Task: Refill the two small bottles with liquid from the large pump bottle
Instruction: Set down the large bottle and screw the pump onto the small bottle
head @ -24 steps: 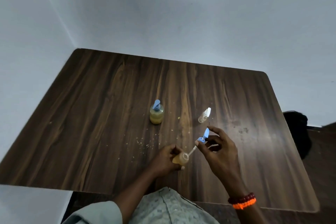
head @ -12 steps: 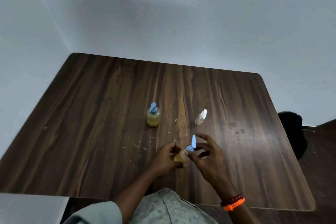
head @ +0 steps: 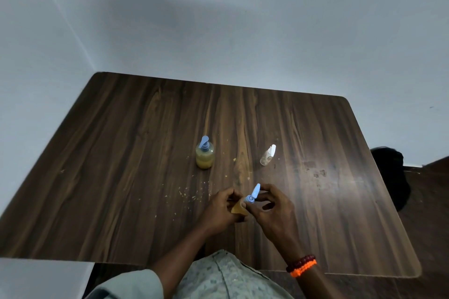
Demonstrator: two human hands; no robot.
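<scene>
Blue pump cap goes back onto the filled small bottle.

The left hand point(head: 222, 206) grips the small amber-filled bottle point(head: 238, 209) near the bench's point(head: 121, 177) 6 o'clock edge, fingers curled round its body. The right hand point(head: 269, 209) pinches the blue pump cap point(head: 253, 194), which a second ago was lifted clear with its dip tube showing and now sits down on the bottle's neck, tube out of sight. That suggests this bottle is filled and only needs its cap tightened. The other small bottle point(head: 267, 155), white-capped and looking nearly empty, stands well apart at 1 o'clock from the hands, probably next for filling. The large pump bottle point(head: 204, 154) stands at 11 o'clock, partly full of yellow liquid.
</scene>
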